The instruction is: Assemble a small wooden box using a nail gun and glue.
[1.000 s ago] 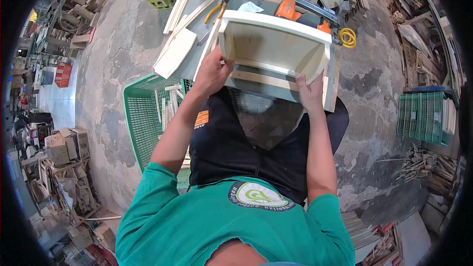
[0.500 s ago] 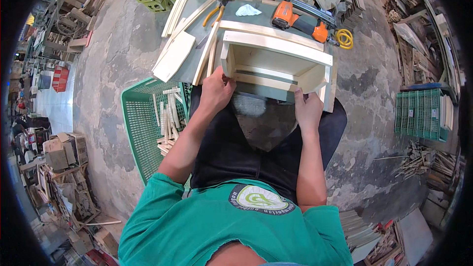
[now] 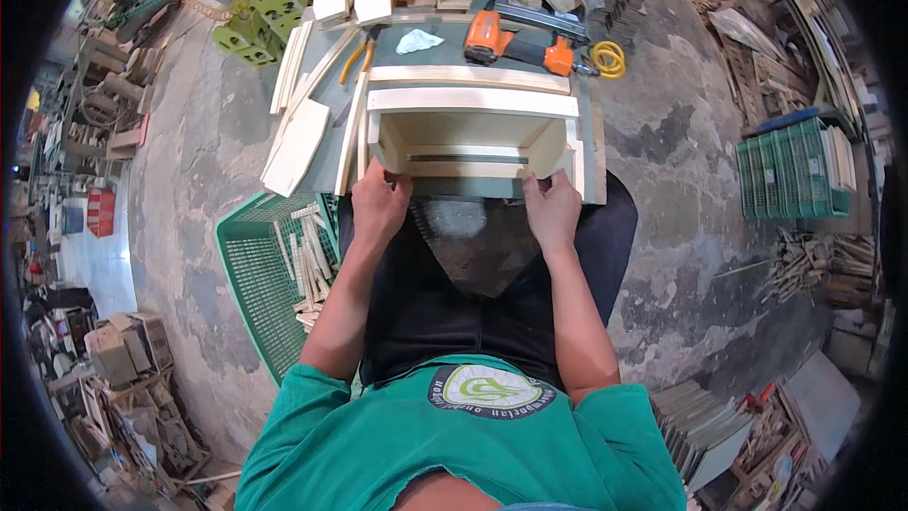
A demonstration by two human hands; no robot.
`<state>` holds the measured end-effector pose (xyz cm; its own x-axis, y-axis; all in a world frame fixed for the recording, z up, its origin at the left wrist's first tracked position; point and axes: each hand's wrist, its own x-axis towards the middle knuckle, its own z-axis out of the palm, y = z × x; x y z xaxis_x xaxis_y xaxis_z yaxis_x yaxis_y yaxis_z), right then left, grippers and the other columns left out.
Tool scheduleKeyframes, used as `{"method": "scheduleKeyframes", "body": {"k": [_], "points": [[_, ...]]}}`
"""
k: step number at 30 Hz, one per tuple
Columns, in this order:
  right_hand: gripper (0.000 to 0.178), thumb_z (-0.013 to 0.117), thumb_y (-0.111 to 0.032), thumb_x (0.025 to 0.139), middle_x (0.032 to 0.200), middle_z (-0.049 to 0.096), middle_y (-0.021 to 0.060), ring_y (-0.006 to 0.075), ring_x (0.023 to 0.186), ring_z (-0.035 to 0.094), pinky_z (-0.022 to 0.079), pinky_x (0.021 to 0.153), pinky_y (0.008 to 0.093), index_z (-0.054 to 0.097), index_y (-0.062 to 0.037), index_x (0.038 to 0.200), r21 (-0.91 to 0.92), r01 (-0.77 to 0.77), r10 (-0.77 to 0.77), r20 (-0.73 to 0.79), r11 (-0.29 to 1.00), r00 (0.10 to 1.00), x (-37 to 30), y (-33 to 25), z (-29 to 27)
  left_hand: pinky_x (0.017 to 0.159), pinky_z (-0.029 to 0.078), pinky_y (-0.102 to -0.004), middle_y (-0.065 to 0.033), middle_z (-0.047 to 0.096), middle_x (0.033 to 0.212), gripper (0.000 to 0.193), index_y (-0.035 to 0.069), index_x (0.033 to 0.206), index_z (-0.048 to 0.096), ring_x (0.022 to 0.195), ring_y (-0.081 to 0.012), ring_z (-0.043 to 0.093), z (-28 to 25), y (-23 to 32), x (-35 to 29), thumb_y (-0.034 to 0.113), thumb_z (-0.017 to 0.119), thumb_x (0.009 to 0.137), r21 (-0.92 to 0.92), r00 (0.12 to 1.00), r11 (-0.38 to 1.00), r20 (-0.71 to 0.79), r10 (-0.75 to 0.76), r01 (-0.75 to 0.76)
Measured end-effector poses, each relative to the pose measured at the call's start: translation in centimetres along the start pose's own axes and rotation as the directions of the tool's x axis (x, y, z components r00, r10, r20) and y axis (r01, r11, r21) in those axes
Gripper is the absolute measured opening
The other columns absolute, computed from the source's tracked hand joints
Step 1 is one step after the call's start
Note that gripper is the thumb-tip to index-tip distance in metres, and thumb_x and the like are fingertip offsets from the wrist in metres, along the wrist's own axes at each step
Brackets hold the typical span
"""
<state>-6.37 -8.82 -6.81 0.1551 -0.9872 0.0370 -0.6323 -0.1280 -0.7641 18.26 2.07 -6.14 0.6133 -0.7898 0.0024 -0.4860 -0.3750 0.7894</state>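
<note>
Head view: two hands (image 3: 381, 206), fingers (image 3: 535, 191) pinching one wooden box (image 3: 468, 129), one nailer (image 3: 522, 49) beyond.

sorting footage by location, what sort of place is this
Likely a woodworking workshop: what looks like an orange nail gun lies beyond a wooden box, and a green basket holds wood strips.

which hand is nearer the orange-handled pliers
Left. The left hand is below the orange-handled pliers in the picture; the right hand is below and much farther right.
</note>
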Motion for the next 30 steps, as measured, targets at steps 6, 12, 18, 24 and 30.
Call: {"method": "scheduleKeyframes", "body": {"k": [6, 12, 18, 24, 30], "points": [[0.018, 0.073, -0.012, 0.094, 0.08, 0.072, 0.0161, 0.0285, 0.077, 0.073, 0.056, 0.074, 0.0387, 0.063, 0.002, 0.099, 0.135, -0.011, 0.012, -0.003, 0.991, 1.0, -0.6, 1.4, -0.4, 0.082, 0.058, -0.0456, -0.0217, 0.075, 0.096, 0.025, 0.001, 0.116, 0.064, 0.091, -0.0399, 0.075, -0.6, 0.8, -0.5, 0.006, 0.066, 0.091, -0.089, 0.999, 0.996, 0.038, 0.009, -0.006], [0.032, 0.068, -0.007, 0.099, 0.106, 0.073, 0.0097, 0.0134, 0.091, 0.067, 0.055, 0.085, 0.0289, 0.063, 0.0013, 0.129, 0.265, -0.018, 0.009, 0.034, 0.964, 0.999, -2.2, 2.9, -0.7, 0.079, 0.058, -0.0429, -0.0212, 0.075, 0.095, 0.022, 0.0, 0.111, 0.07, 0.088, -0.0359, 0.075, -3.6, 0.0, 3.1, 0.011, 0.066, 0.092, 0.047, 0.997, 0.999, -0.072, 0.03, -0.026], [0.033, 0.068, -0.001, 0.097, 0.111, 0.075, 0.0141, 0.0164, 0.096, 0.072, 0.058, 0.087, 0.0306, 0.066, 0.0035, 0.129, 0.34, -0.13, 0.051, 0.231, 0.931, 0.972, -6.1, 4.0, -1.7, 0.084, 0.057, -0.0458, -0.0206, 0.073, 0.099, 0.025, 0.003, 0.112, 0.071, 0.095, -0.0364, 0.073, -2.6, 0.3, 14.4, 0.02, 0.066, 0.094, 0.172, 0.968, 0.956, -0.047, 0.248, -0.237], [0.031, 0.073, -0.006, 0.094, 0.107, 0.076, 0.0157, 0.0234, 0.095, 0.073, 0.058, 0.087, 0.0337, 0.07, 0.0031, 0.123, 0.242, -0.005, -0.088, 0.376, 0.97, 0.923, -9.3, 2.9, -2.3, 0.099, 0.053, -0.0488, -0.0212, 0.069, 0.117, 0.039, 0.008, 0.132, 0.064, 0.114, -0.0395, 0.066, 2.2, 0.7, 23.6, 0.021, 0.064, 0.095, 0.438, 0.87, 0.752, 0.247, 0.427, -0.493], [0.032, 0.075, -0.009, 0.093, 0.11, 0.078, 0.0166, 0.024, 0.099, 0.075, 0.058, 0.091, 0.0354, 0.07, 0.0024, 0.123, 0.324, -0.001, -0.133, 0.392, 0.946, 0.91, -9.8, -1.4, -3.7, 0.095, 0.055, -0.0509, -0.0261, 0.073, 0.109, 0.032, 0.007, 0.124, 0.071, 0.104, -0.0415, 0.071, 1.2, -0.4, 26.2, 0.014, 0.06, 0.094, 0.525, 0.881, 0.71, 0.331, 0.338, -0.47]]}}
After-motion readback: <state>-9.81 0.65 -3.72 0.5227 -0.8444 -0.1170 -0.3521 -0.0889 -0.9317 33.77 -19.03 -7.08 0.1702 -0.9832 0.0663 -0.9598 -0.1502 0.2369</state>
